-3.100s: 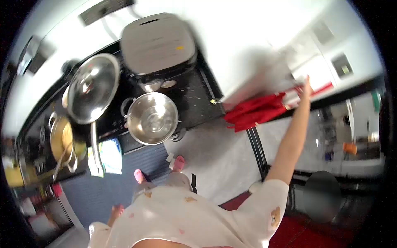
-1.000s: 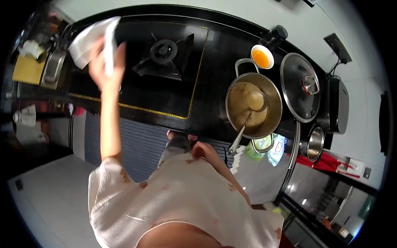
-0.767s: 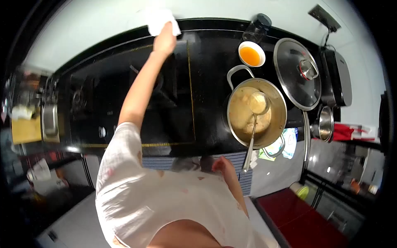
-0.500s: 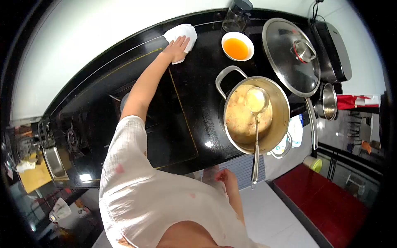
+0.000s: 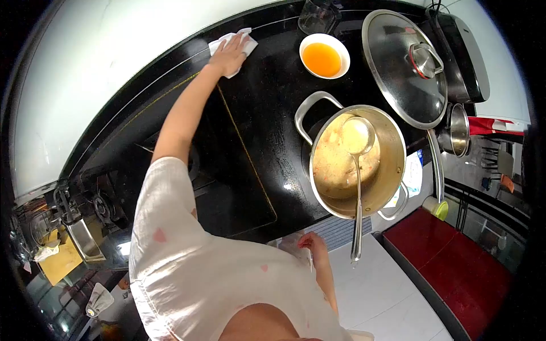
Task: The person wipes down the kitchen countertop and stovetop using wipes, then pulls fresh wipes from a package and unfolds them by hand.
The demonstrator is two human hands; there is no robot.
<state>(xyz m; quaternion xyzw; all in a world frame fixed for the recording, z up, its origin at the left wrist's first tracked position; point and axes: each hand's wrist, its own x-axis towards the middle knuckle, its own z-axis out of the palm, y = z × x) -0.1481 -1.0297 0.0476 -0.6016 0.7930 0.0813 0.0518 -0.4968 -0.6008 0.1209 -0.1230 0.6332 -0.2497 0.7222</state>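
My left hand (image 5: 228,52) lies flat with fingers spread on a white cloth (image 5: 248,45), pressed against the black countertop near its back edge. The cloth looks thin and crumpled, and part of it is hidden under the palm. Close to my waist, my right hand (image 5: 314,243) is closed, its fingers curled around something small and reddish that I cannot make out. Right of centre stands a large steel pot (image 5: 392,165) of pale soup (image 5: 335,165). A ladle (image 5: 358,210) rests in it, its bowl in the soup and its handle over the near rim.
A white bowl of orange liquid (image 5: 322,59) stands behind the pot, beside a glass jar (image 5: 317,18). To the right are a large lid (image 5: 398,85), a black appliance (image 5: 463,59) and a small steel pot (image 5: 456,129). A yellow line (image 5: 247,150) marks the hob.
My left hand and the cloth have slid a little to the left along the back of the counter. My right hand stays by my waist. The view has shifted slightly.
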